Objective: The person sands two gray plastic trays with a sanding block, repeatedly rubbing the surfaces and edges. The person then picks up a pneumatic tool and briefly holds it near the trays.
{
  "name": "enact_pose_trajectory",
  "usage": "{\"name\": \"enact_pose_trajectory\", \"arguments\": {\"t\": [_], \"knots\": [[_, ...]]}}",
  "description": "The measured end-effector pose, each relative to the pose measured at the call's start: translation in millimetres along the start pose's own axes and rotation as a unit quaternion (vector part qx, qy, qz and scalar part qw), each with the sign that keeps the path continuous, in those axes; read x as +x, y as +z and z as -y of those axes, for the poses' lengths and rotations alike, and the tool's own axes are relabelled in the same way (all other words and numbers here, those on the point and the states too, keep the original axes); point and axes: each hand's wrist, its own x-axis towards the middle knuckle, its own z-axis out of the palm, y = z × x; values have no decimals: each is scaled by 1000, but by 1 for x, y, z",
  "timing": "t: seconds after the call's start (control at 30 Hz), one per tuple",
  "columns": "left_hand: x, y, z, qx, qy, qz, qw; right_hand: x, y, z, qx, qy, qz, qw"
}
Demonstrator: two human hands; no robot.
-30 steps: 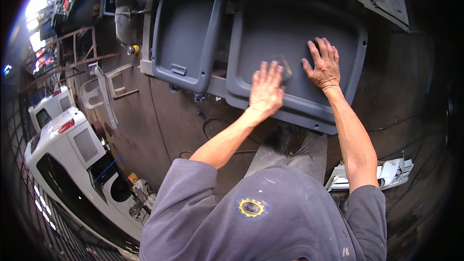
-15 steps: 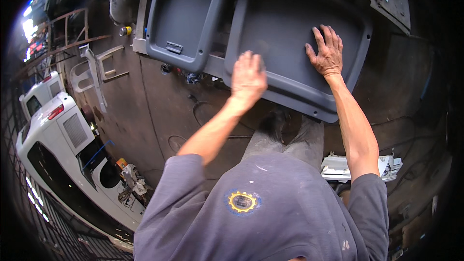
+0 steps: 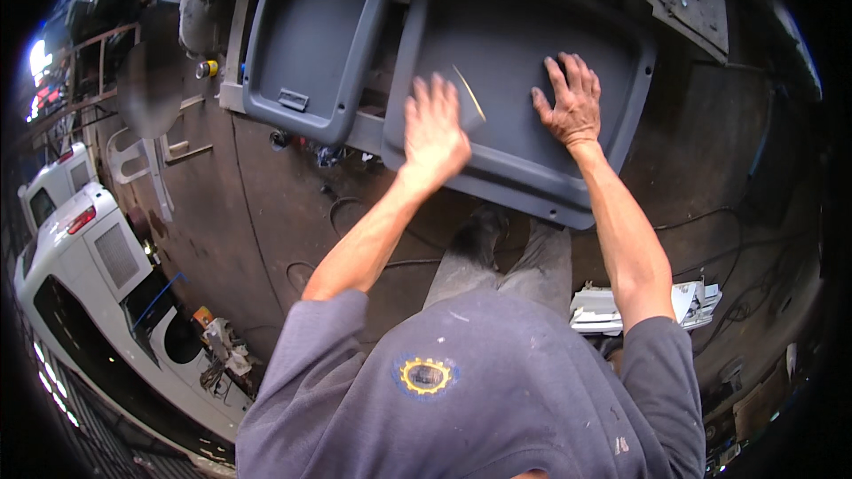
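Note:
A large dark grey moulded panel (image 3: 497,44) with a raised rim lies in front of me. My left hand (image 3: 433,129) is over its near left part, fingers stretched and slightly blurred. Between its thumb side and the panel is a thin grey sheet of sandpaper (image 3: 470,98) with a pale yellow edge; the thumb itself is hidden. Further right, my right hand (image 3: 572,106) rests on the panel's recessed face, fingers spread, holding nothing.
Left of the panel lies a smaller dark grey panel (image 3: 311,35) with a small rectangular fitting. A yellow and black can (image 3: 207,69) stands beyond it. White vehicle body parts (image 3: 98,275) fill the left. A cable (image 3: 337,213) and a white part (image 3: 683,306) are on the floor.
The view has shifted, so the panels sit further left in it. My left hand has tilted, and the sandpaper's pale edge now shows. My right hand stays on the panel.

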Motion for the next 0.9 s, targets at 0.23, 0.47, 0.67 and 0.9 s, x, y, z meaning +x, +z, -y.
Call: {"name": "enact_pose_trajectory", "arguments": {"t": [0.23,0.47,0.67,0.9], "knots": [[115,24,10,26,61,-190,980,8,0,-3,-10,-5,-6,1000],[144,43,-23,66,-67,-237,967,3,-2,-6,-3,13,2,1000],[218,61,-59,54,-170,-285,942,5,1,1,22,0,-16,1000],[188,39,-124,-1,33,-110,993,2,2,-5,46,21,-52,997]]}}
